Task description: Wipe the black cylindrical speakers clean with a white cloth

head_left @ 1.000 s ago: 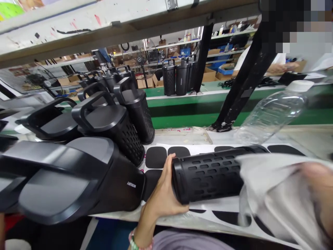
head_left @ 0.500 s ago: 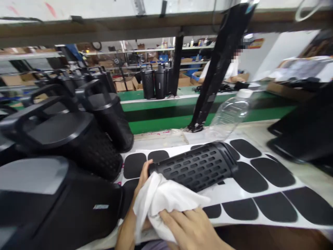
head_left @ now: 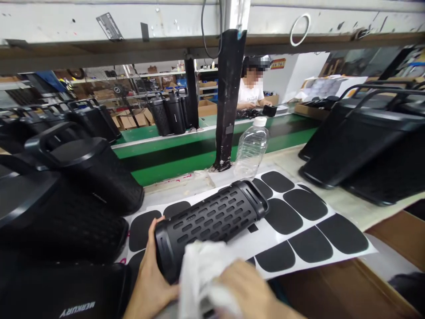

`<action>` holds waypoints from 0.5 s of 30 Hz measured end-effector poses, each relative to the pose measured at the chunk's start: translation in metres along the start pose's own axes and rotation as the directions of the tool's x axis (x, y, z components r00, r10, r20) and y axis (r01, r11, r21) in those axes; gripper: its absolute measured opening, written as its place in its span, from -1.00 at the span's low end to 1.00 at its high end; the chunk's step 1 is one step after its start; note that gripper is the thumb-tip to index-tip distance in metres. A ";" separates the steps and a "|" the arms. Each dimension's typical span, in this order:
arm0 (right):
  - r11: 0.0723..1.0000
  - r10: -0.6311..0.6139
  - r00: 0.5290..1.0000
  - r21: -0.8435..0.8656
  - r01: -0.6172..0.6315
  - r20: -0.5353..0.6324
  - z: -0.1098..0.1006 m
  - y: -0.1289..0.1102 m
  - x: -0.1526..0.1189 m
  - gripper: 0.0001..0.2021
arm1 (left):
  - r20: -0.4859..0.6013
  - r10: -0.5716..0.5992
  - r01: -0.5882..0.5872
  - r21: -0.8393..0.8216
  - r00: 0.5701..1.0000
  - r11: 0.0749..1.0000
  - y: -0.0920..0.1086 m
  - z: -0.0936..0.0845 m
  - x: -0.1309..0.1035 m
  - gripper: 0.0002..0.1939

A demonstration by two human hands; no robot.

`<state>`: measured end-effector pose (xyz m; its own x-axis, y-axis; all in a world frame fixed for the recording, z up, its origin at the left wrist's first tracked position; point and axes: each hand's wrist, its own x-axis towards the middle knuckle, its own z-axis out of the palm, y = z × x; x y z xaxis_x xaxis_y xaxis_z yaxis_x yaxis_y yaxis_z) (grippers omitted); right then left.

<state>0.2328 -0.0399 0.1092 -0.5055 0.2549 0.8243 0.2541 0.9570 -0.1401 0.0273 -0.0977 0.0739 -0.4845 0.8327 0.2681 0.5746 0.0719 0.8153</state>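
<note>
A black speaker [head_left: 212, 215] with a slotted grille lies on its side in front of me, its handle end pointing away to the right. My left hand [head_left: 151, 270] grips its near left end, thumb below and fingers round the far edge. In my right hand [head_left: 247, 283], blurred by motion, is a bunched white cloth [head_left: 202, 266] over the lower edge of the speaker's near end. Beneath the speaker lies a white sheet [head_left: 245, 243] with several black rounded pads [head_left: 307, 204] on it.
Several black speakers stand close on the left [head_left: 89, 168] and right [head_left: 368, 141]. A clear plastic bottle [head_left: 250, 148] stands beside a black post [head_left: 229, 97]. Behind runs a green conveyor [head_left: 172, 161]; a person [head_left: 250, 91] works beyond it. Cardboard [head_left: 341, 288] lies at lower right.
The view has swung right, so things appear further left. The cloth has moved down off the grille, showing more of the speaker's near end. My left hand still holds that end.
</note>
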 end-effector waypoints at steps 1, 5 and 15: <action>0.996 0.085 0.995 -0.033 -0.087 -0.057 -0.017 0.019 0.006 -0.70 | 0.036 0.028 -0.028 -0.008 0.999 1.000 0.000 -0.001 -0.003 0.07; 0.894 0.373 0.915 -0.203 -0.399 -0.155 -0.044 0.091 0.026 -0.72 | 0.118 0.056 -0.057 0.008 0.991 0.998 -0.001 -0.003 -0.010 0.20; 0.853 0.457 0.885 -0.237 -0.465 -0.091 -0.004 0.080 -0.026 -0.51 | 0.197 0.150 -0.147 -0.028 0.969 0.989 -0.004 -0.010 -0.006 0.29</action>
<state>0.2693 0.0298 0.0790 -0.2562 0.6506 0.7149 0.6476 0.6645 -0.3728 0.0211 -0.1081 0.0737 -0.2535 0.9257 0.2807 0.6206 -0.0669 0.7813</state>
